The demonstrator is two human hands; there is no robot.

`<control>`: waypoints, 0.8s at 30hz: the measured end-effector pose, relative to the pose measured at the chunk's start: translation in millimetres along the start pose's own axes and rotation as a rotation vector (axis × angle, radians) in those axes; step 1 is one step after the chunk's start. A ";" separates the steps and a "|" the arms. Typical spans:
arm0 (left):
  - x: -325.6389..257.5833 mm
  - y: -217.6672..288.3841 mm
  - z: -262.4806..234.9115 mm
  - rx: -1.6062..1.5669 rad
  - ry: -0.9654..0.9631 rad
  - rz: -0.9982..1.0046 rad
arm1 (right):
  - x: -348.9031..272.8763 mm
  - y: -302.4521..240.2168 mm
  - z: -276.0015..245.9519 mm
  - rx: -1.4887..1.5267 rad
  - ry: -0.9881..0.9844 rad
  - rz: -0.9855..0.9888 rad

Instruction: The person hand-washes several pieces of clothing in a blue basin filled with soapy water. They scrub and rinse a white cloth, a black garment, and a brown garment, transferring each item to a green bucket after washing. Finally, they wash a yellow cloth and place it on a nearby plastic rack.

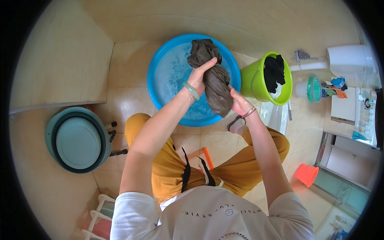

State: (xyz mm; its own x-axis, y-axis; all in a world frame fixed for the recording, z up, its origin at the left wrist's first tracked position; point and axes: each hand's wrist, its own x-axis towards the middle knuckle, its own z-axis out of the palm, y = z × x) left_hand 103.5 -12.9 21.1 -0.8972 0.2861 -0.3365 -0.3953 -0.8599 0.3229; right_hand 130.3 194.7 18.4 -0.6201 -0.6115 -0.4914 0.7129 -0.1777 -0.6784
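A dark grey-brown wet cloth [216, 86], bunched and twisted lengthwise, hangs over a round blue basin [154, 76]. My left hand [199, 78], with a pale green bangle at its wrist, is closed around the cloth's middle. Lower down, my right hand [241, 103] grips the cloth's right side; some of its fingers are hidden behind the fabric. Soapy water [174, 68] with white suds fills the basin below. Whether the cloth is a garment I cannot tell.
To the basin's right stands a lime green bucket [256, 80] holding black [274, 72] and white clothes. A folding grey-green basin [78, 142] is at the left. A toilet [350, 62], a small bin [315, 89] and an orange-red bucket [307, 175] are at the right.
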 end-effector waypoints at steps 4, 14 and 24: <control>-3.7 1.4 -11.1 0.076 0.155 0.166 | -0.2 4.1 24.1 -0.542 0.152 -0.207; -33.7 -16.6 -29.7 0.052 0.073 0.057 | -36.4 -49.4 33.6 -1.497 0.382 -1.018; 77.2 -98.1 96.0 -0.032 -0.121 -0.192 | -109.8 -98.5 -124.0 -1.161 0.815 -0.954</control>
State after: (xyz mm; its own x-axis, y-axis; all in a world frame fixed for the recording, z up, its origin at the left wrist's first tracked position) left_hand 54.2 134.1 48.4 -0.8241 0.4923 -0.2801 -0.5561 -0.7973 0.2347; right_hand 87.5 375.0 71.4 -0.9100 -0.0411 0.4125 -0.3475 0.6183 -0.7049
